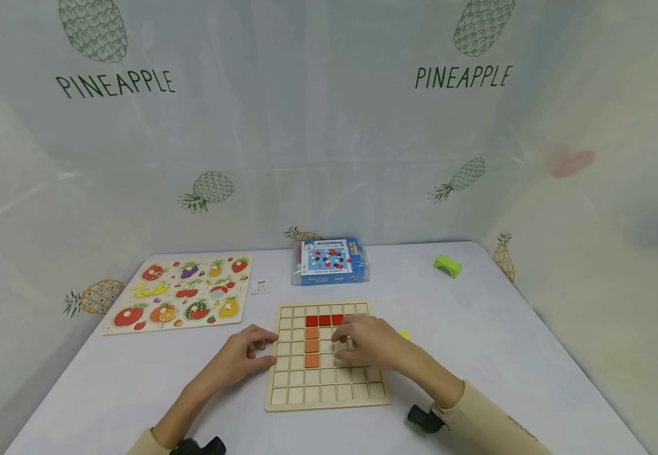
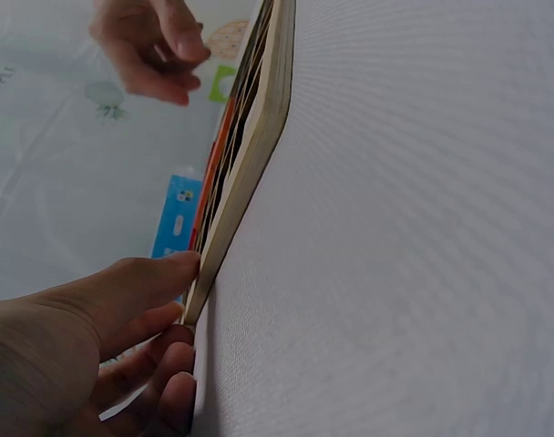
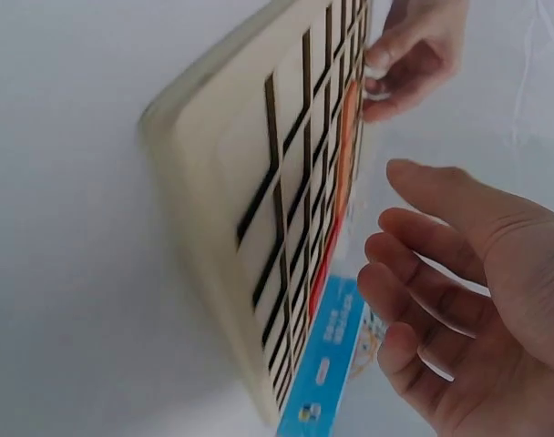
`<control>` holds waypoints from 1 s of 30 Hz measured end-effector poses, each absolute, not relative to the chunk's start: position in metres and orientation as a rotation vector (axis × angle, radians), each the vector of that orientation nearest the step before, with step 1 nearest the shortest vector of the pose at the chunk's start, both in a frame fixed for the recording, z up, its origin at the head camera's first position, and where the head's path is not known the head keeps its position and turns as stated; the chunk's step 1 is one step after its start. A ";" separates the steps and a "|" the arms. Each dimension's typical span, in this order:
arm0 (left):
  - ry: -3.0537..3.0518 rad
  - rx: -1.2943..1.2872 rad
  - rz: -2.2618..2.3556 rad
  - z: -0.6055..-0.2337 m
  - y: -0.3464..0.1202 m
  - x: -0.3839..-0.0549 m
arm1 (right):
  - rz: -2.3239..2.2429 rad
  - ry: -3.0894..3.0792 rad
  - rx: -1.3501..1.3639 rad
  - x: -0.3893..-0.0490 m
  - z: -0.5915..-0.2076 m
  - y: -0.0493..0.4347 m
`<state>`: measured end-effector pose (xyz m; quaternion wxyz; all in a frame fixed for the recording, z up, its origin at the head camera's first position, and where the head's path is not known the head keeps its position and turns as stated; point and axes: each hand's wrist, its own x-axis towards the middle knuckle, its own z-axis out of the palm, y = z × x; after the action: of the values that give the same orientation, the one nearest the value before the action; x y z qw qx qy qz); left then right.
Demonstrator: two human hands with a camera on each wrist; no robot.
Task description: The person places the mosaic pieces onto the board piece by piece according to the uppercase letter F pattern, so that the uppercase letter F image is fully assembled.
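Note:
A wooden grid board (image 1: 296,378) lies flat on the table. Red square tiles (image 1: 325,320) form a row near its far side, and orange tiles (image 1: 312,346) run down a column from the row's left end. My left hand (image 1: 245,355) touches the board's left edge with thumb and fingertips, as the left wrist view (image 2: 122,319) also shows. Above the right part of the grid hovers my right hand (image 1: 370,341), its fingers loosely bent and apart from the thumb. Nothing shows between them in the right wrist view. This hand covers several cells behind it.
At the back stands a blue boxed set (image 1: 330,261) in clear packaging. A fruit puzzle board (image 1: 184,291) lies to the left, with a small card (image 1: 260,287) beside it. Right of the box sits a green arch block (image 1: 447,266). A yellow piece (image 1: 404,334) peeks out beyond my right wrist.

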<state>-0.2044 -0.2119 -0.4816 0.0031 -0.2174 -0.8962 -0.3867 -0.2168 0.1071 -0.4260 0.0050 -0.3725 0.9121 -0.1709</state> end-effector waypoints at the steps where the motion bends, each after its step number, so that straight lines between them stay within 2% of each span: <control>1: -2.809 -0.686 -1.211 -0.481 -0.212 -0.205 | -0.538 2.862 -1.150 -0.217 -0.425 0.114; 9: -2.817 -0.684 -1.221 -0.478 -0.211 -0.206 | -0.531 2.937 -1.016 -0.207 -0.418 0.174; 18: -2.840 -0.665 -1.228 -0.482 -0.211 -0.202 | -0.523 2.955 -0.943 -0.188 -0.430 0.229; 30: -2.853 -0.642 -1.217 -0.478 -0.210 -0.203 | -0.536 2.959 -0.931 -0.171 -0.440 0.259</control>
<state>-0.2029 -0.2097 -0.4784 -0.0131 -0.2027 -0.9006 -0.3842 -0.1710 0.2589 -0.4397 -0.0034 -0.2956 0.9400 -0.1703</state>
